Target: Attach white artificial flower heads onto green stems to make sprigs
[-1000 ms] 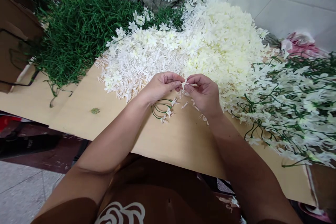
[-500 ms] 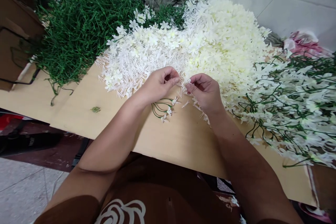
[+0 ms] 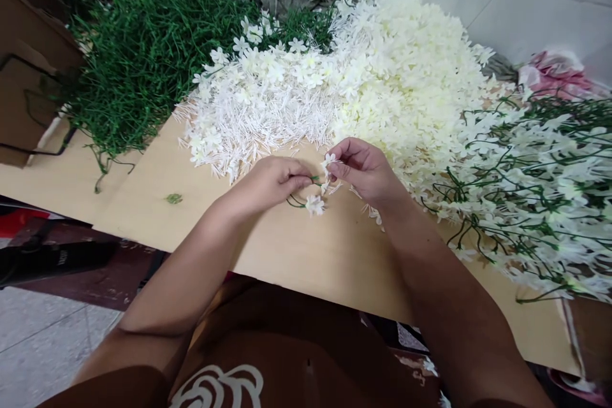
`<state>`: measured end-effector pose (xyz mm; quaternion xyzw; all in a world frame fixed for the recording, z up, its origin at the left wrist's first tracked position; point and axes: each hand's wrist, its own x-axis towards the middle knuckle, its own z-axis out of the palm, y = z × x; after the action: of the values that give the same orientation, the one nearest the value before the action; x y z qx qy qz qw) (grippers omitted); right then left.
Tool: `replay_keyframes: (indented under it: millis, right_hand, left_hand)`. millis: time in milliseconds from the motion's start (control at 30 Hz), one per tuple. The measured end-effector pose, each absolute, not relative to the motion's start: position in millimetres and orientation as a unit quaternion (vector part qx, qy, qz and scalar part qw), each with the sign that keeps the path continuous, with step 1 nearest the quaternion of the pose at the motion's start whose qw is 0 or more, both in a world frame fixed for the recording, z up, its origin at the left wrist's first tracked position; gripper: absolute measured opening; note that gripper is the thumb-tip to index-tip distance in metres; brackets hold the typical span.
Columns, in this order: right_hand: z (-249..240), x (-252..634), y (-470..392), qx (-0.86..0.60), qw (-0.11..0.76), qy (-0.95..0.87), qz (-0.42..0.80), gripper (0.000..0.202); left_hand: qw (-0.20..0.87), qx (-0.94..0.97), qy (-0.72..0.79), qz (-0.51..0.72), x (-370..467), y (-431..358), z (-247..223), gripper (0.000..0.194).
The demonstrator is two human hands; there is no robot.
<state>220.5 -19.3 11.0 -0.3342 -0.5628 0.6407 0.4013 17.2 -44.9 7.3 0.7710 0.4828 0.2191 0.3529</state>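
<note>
My left hand [image 3: 280,182] pinches a green stem [image 3: 315,180] over the cardboard sheet [image 3: 306,261]. Close to its right, my right hand [image 3: 366,172] holds a small white flower [image 3: 328,162] between thumb and fingers. Below the fingertips, another white flower [image 3: 314,205] on a green stem lies near the cardboard. Behind both hands spreads a heap of thin white pieces [image 3: 268,115], joined on the right by a tall pile of cream-white petals [image 3: 411,70].
Green stems [image 3: 143,44] are heaped at the back left beside a cardboard box [image 3: 29,76]. Assembled flowers on green stems [image 3: 540,197] cover the right side. A pink and white cloth [image 3: 557,73] lies by the tiled wall [image 3: 516,13].
My left hand has moved down and taken hold of a green stem that was lying on the cardboard. My right hand has shifted slightly down and left, and a white flower now shows at its fingertips.
</note>
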Motion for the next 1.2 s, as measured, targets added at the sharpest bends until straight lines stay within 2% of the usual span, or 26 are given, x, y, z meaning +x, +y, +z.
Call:
replay_keyframes:
  millis: [100,333,733,1000,1200]
  right_hand:
    - [9,220,-18,-0.339,0.398,-0.556,0.646,0.044]
    - [0,218,-15,-0.364,0.363,-0.519,0.683,0.044]
    - [-5,216,-15,-0.388,0.351,-0.507,0.685,0.045]
    - [-5,214,-18,-0.410,0.337,-0.518,0.671,0.048]
    - [-8,214,-19,-0.419,0.323,-0.572,0.627,0.044]
  left_hand:
    - [0.430,0.694,0.513,0.264,19,-44,2,0.030]
    - [0.489,0.637,0.513,0.303,21,-46,0,0.031]
    - [0.495,0.622,0.512,0.325,26,-47,1,0.030]
    - [0.456,0.658,0.499,0.330,26,-44,-5,0.030]
    - [0.495,0.631,0.501,0.325,28,-43,-7,0.025]
